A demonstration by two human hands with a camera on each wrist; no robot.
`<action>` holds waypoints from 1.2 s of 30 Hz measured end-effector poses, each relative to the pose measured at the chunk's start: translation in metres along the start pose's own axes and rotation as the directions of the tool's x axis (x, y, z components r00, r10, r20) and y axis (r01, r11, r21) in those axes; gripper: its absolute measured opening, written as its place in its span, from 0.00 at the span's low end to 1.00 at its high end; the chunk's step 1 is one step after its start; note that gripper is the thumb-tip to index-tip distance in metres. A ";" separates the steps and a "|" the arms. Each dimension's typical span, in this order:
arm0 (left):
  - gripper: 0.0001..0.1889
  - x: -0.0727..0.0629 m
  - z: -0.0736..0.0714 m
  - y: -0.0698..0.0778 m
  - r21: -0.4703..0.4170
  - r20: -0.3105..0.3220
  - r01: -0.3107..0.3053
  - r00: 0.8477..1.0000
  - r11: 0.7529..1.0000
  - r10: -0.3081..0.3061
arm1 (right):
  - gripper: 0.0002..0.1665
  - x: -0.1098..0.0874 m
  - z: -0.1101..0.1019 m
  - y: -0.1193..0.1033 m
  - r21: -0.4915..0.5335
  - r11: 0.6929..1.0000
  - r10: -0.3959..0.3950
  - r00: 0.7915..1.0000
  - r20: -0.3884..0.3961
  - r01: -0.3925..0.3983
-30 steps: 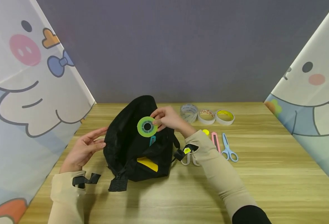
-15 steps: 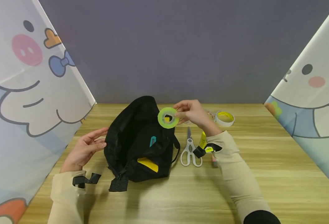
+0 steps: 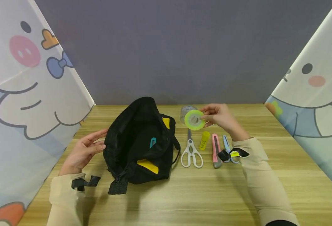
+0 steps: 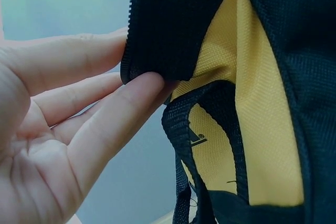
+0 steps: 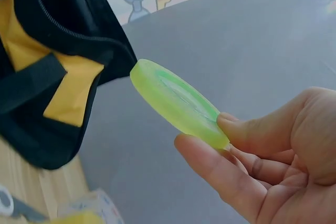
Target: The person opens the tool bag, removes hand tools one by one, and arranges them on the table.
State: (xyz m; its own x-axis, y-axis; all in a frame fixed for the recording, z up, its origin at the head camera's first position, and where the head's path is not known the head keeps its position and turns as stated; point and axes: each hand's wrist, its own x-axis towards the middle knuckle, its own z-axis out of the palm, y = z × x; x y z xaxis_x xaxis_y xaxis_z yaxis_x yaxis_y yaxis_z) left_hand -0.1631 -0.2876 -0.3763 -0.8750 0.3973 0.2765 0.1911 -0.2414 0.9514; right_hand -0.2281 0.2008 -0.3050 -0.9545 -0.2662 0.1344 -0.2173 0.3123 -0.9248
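A black bag (image 3: 143,138) with yellow panels stands on the left half of the table, its mouth gaping open. My left hand (image 3: 85,152) pinches the left rim of the bag; in the left wrist view the zipped edge (image 4: 157,30) lies between thumb and fingers. A green-yellow roll of tape (image 3: 187,121) is pinched at its edge by my right hand (image 3: 220,116), held in the air right of the bag. The right wrist view shows this tape (image 5: 176,106) tilted between thumb and fingers. A small teal patch (image 3: 153,142) shows in the bag's opening.
Behind the held tape stands a clear tape roll (image 3: 184,113). White-handled scissors (image 3: 192,154), a yellow glue stick (image 3: 204,140), a pink utility knife (image 3: 216,150) and blue scissors (image 3: 226,144) lie in a row right of the bag. A grey wall (image 3: 180,53) closes the back.
My right hand has carried the tape roll rightward, from over the bag's mouth to in front of the clear roll. My left hand keeps its place on the rim.
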 end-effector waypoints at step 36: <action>0.30 0.001 -0.001 -0.001 -0.006 0.010 0.001 1.000 1.000 -0.001 | 0.25 -0.062 -0.095 0.090 0.004 0.977 0.211 0.972 -0.100 -0.212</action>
State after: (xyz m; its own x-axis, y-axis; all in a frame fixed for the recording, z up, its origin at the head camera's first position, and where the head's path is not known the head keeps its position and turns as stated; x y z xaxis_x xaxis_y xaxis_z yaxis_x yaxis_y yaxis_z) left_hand -0.1649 -0.2877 -0.3766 -0.8707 0.4063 0.2772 0.1880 -0.2460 0.9509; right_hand -0.2083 0.3324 -0.3629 -0.9944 -0.1020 -0.0294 -0.0090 0.3577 -0.9338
